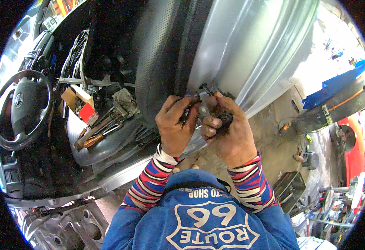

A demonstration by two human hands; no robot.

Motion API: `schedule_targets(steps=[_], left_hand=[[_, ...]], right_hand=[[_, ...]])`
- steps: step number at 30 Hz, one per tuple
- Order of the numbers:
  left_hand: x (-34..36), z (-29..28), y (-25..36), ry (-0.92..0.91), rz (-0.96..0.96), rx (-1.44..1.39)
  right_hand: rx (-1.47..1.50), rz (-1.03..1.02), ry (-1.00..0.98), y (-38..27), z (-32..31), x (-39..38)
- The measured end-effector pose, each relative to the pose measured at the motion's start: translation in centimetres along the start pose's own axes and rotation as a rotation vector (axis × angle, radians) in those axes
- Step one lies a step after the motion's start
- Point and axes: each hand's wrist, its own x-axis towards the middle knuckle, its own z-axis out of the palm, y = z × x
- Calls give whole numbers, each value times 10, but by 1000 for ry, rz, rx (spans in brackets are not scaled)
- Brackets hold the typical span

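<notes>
My left hand (175,125) and my right hand (235,137) meet in front of the silver door pillar of a car body (228,54). In the right hand's curled fingers sits a small black rounded part (225,123); its exact kind does not show. A short black piece with a flat head (204,88) sticks up between the fingertips of both hands; whether it joins the rounded part is hidden. The left thumb and fingers are pinched close beside it, over something dark that I cannot make out. Striped sleeves cover both wrists.
Left of my hands is a car seat (90,152) bearing hand tools (103,133) and an opened small carton (77,100). Beyond are cables (76,50) and a steering wheel (22,110). A black crate (288,187) and a blue sheet (336,85) are at right.
</notes>
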Motion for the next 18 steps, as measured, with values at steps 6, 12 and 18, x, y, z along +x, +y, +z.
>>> schedule_targets(steps=[6, 12, 18], left_hand=[[1, 8, 4, 2, -4, 75], [2, 15, 9, 49, -1, 98], [5, 13, 20, 7, -145, 129]], right_hand=[[6, 56, 28, -5, -2, 1], [-100, -24, -72, 1, -19, 0], [-470, -384, -24, 27, -45, 12]])
